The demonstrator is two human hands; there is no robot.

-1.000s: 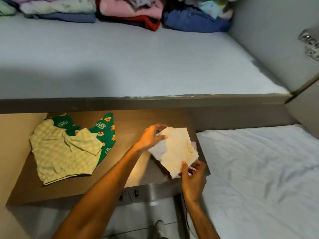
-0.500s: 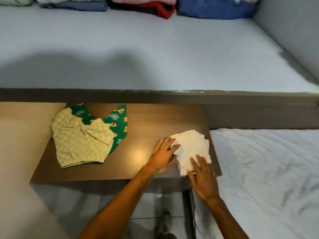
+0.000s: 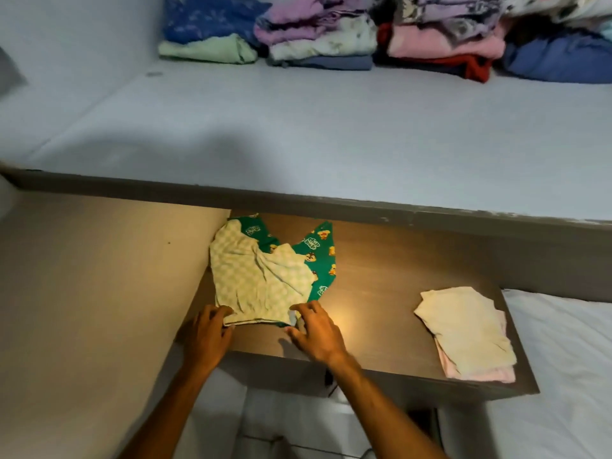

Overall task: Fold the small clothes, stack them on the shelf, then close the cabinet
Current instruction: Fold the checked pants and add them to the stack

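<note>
A pale yellow-green checked garment (image 3: 261, 279) lies crumpled on the brown tabletop (image 3: 377, 276), on top of a green cartoon-print garment (image 3: 319, 256). My left hand (image 3: 208, 332) touches the checked garment's near left corner, fingers curled at its hem. My right hand (image 3: 314, 329) rests with spread fingers at its near right corner. A folded cream piece (image 3: 463, 326) sits on a folded pink piece (image 3: 477, 372) at the tabletop's right end, apart from both hands.
The white shelf (image 3: 298, 137) runs above and behind the tabletop, with several piles of folded clothes (image 3: 364, 38) along its back. A white bed sheet (image 3: 563, 376) lies to the right. A beige side panel (image 3: 92, 276) stands to the left.
Both hands let go of the folded cream piece on the right and moved left to the checked garment's near edge. The camera swung left and tilted up.
</note>
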